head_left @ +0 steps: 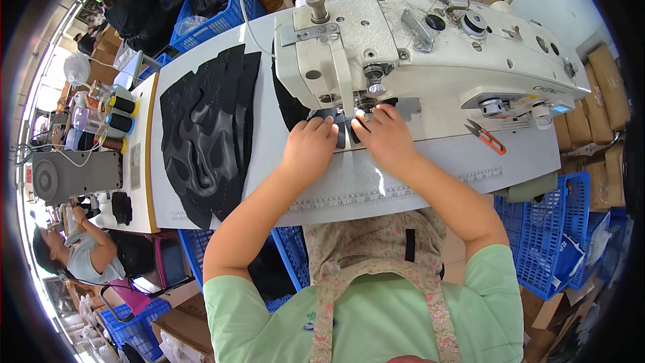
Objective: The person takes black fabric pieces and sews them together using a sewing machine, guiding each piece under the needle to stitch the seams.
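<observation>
Two bare hands meet at the needle area of a white industrial sewing machine (430, 60), set well in from the table's near edge. Pale tabletop (430, 161) lies open between the forearms and to the right, with a printed ruler strip (403, 193) along the near edge; the person's body closes off that side.

The black workpiece (290, 106) lies under the machine head and runs out to its left. The left hand (310, 141) rests on it with fingers bent; the right hand (386, 136) is beside the presser area, fingertips curled in. Whether either hand pinches the material or only presses it cannot be told.

The machine head and arm block the space beyond the fingers. Left of the hands, a stack of black panels (211, 128) takes up much of the table; to the right lie orange-handled thread snips (487, 138), apart from the right hand. A blue plastic crate (547, 242) stands beyond the right end.

The stacked panels mix matte cloth with smooth, shinier curved patches, their outlines irregular and layered like a fan. The machine casing is hard and glossy, the floral apron (376, 242) soft and creased, the crate walls perforated.
</observation>
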Demonstrator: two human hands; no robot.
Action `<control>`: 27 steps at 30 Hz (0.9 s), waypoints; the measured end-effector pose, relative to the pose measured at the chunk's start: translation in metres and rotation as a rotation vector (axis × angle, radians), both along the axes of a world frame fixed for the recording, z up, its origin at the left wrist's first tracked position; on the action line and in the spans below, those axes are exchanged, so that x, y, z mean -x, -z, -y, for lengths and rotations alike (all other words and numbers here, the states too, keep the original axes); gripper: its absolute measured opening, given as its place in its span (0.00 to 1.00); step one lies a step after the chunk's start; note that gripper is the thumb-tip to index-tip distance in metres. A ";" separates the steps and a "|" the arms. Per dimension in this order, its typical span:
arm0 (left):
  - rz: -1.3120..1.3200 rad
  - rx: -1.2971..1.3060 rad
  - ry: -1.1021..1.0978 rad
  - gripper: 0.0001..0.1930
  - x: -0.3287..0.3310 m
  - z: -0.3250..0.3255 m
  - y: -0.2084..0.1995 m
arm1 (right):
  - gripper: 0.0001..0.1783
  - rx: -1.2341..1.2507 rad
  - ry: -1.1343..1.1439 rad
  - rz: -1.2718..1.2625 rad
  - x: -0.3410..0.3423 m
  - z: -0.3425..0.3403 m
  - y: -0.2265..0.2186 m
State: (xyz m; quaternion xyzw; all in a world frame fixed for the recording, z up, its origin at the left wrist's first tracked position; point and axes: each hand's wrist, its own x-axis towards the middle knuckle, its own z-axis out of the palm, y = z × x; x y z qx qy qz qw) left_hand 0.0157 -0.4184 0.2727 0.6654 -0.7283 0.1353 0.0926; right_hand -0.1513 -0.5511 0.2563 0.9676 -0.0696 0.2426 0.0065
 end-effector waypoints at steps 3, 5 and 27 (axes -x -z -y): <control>-0.001 -0.014 -0.011 0.17 0.000 0.000 -0.001 | 0.07 0.062 -0.008 0.092 -0.003 0.000 -0.003; 0.002 -0.014 -0.010 0.17 0.000 -0.001 0.000 | 0.06 0.057 -0.010 0.104 -0.004 0.000 -0.003; 0.091 0.004 -0.008 0.15 0.004 0.000 0.003 | 0.17 -0.056 0.000 0.074 -0.003 0.001 0.003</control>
